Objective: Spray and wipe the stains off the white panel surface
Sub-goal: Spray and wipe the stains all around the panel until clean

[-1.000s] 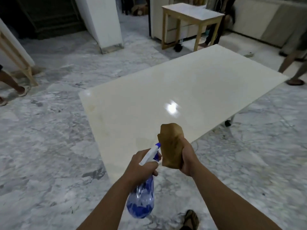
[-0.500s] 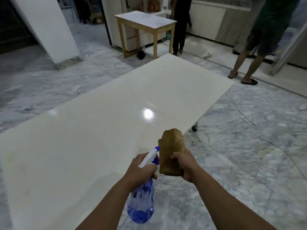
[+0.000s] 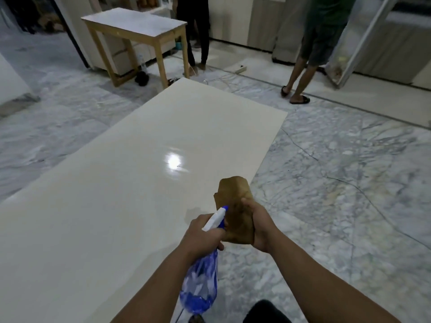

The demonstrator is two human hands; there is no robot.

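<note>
Left hand [image 3: 202, 234] wrapped round the neck of a clear plastic spray bottle with blue liquid [image 3: 201, 283], fingers curled tight, white and blue nozzle poking out past the knuckles. Right hand [image 3: 261, 226] squeezing a folded brown cloth [image 3: 234, 201], soft and crumpled, thumb pressed on its front. Both held above the near edge of the big, flat, shiny white panel [image 3: 112, 197] over grey marble floor [image 3: 349, 171]. Wooden table with a white top [image 3: 137, 26] far behind.
</note>
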